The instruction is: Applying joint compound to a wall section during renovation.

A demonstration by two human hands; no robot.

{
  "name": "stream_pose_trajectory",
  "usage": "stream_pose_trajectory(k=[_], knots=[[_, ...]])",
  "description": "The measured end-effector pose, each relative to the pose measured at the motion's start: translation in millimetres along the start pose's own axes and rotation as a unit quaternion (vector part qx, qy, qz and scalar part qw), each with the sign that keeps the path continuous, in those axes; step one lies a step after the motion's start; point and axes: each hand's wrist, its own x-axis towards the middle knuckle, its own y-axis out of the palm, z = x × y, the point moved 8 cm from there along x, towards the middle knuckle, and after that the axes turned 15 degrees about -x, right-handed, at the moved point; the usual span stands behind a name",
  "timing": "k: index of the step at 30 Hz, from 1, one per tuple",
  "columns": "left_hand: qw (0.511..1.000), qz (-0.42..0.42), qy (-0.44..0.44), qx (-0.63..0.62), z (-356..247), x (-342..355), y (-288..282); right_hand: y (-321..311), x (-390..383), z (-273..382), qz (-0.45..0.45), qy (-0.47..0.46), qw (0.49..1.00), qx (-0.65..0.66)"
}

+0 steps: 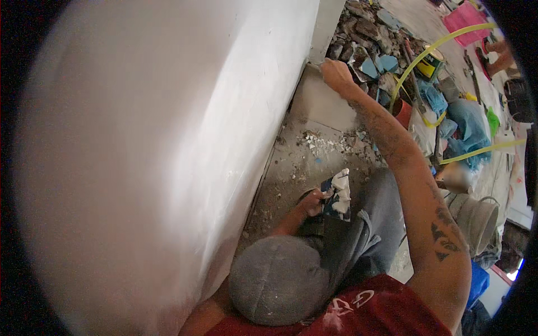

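My left hand (314, 201) is closed around a wide putty knife (330, 208), low between my knees. Thick white filler (341, 191) is heaped on its dark blade. My right arm reaches far forward, and my right hand (337, 77) is closed at the base of the white wall (224, 123), near its far corner. Whatever its fingers hold is hidden. Just below that hand lies a smooth, pale grey patch (328, 106) of floor. White crumbs (325, 144) are scattered on the dusty floor (274, 190) nearer to me.
Broken rubble (364, 33) with blue-faced pieces is heaped at the far right. Beyond my right arm are a yellow hose (443, 39), a paint can (430, 64), blue plastic bags (469, 126) and a pale bucket (476, 221). Another person's leg (502, 57) shows at the right edge.
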Motion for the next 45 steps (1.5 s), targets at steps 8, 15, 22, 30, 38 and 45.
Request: stream_pose_trajectory(k=[8, 15, 22, 30, 38, 45], knots=[[0.987, -0.002, -0.017, -0.161, -99.9, -53.7, 204.8, 20.8, 4.0, -16.2, 0.030, 0.008, 0.999, -0.036], [0.980, -0.084, -0.057, -0.171, -64.8, -32.3, 136.0, -4.8, 16.2, -14.3, -0.013, 0.004, 0.999, -0.052], [0.975, -0.106, -0.060, -0.185, -55.9, -28.3, 115.0, -20.1, 32.1, -19.9, -0.008, -0.016, 0.998, -0.063], [0.982, -0.083, -0.035, -0.168, -66.7, -29.9, 143.5, -47.6, 26.7, -34.0, -0.047, -0.008, 0.995, -0.089], [0.981, -0.073, -0.024, -0.179, -66.4, -28.2, 141.8, -76.0, 24.4, -40.8, -0.043, 0.001, 0.993, -0.112], [0.989, -0.079, -0.018, -0.125, -72.1, -32.0, 138.8, -110.6, 32.8, -48.1, -0.063, -0.003, 0.990, -0.124]])
